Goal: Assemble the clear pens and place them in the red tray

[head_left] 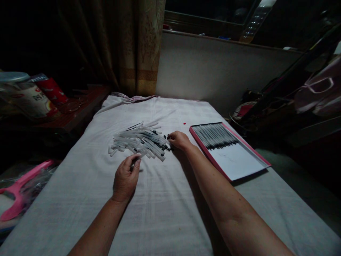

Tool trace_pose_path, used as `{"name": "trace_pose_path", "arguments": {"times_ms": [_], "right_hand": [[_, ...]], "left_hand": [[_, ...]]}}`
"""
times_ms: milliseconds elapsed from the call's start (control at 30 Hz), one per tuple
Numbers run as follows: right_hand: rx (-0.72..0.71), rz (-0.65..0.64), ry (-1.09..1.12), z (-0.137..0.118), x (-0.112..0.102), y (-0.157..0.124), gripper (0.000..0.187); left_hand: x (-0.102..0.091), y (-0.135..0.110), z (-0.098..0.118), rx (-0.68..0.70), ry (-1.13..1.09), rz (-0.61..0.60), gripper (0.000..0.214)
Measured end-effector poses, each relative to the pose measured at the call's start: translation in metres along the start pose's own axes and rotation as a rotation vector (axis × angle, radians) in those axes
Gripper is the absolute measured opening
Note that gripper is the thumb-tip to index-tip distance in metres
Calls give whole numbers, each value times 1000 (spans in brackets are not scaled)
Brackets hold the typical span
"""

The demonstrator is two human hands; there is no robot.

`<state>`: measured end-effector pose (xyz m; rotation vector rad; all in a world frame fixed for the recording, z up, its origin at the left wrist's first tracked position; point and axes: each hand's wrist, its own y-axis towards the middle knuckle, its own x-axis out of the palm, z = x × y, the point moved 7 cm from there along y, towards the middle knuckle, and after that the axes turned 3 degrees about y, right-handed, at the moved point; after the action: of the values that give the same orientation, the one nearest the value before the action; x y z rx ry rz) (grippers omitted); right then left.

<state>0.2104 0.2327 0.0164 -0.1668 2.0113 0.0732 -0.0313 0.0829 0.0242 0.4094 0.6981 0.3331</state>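
Note:
A loose heap of clear pen barrels (pixel 138 140) lies on the white cloth, with small black pen caps (pixel 169 148) at its right end. My right hand (pixel 179 140) reaches to that end, its fingertips pinched on a small black piece that looks like a pen cap. Nearer to me, my left hand (pixel 126 178) is at the front edge of the heap, with fingers curled towards the thumb. What it holds is mostly hidden by the fingers. To the right, a shallow pink-edged box (pixel 231 175) has a row of black-ended clear pens (pixel 217 136) in its far half.
A small red piece (pixel 184 123) lies on the cloth (pixel 160 213) beyond my right hand. On the left stand a dark wooden table (pixel 71 122) with a plastic jar (pixel 29 97), and a pink plastic object (pixel 20 193). A curtain (pixel 138 49) hangs behind.

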Motion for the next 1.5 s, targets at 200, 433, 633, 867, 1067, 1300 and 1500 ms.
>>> {"name": "trace_pose_path", "arguments": {"times_ms": [200, 433, 633, 867, 1067, 1300, 1500], "right_hand": [[45, 82, 114, 2, -7, -13, 25], [102, 78, 1219, -10, 19, -104, 29], [241, 80, 1438, -24, 42, -146, 29], [112, 43, 1316, -28, 45, -146, 17], [48, 69, 1182, -27, 46, -151, 15], [-70, 138, 965, -30, 34, -154, 15], [-83, 124, 931, -31, 34, -155, 17]], "left_hand": [[6, -3, 11, 195, 128, -45, 25], [12, -14, 32, 406, 203, -122, 20], [17, -23, 45, 471, 209, -193, 19], [18, -27, 52, 500, 208, -234, 17], [18, -26, 52, 496, 213, -249, 16], [17, -25, 53, 493, 204, -259, 16], [17, -24, 52, 468, 195, -270, 16]]}}
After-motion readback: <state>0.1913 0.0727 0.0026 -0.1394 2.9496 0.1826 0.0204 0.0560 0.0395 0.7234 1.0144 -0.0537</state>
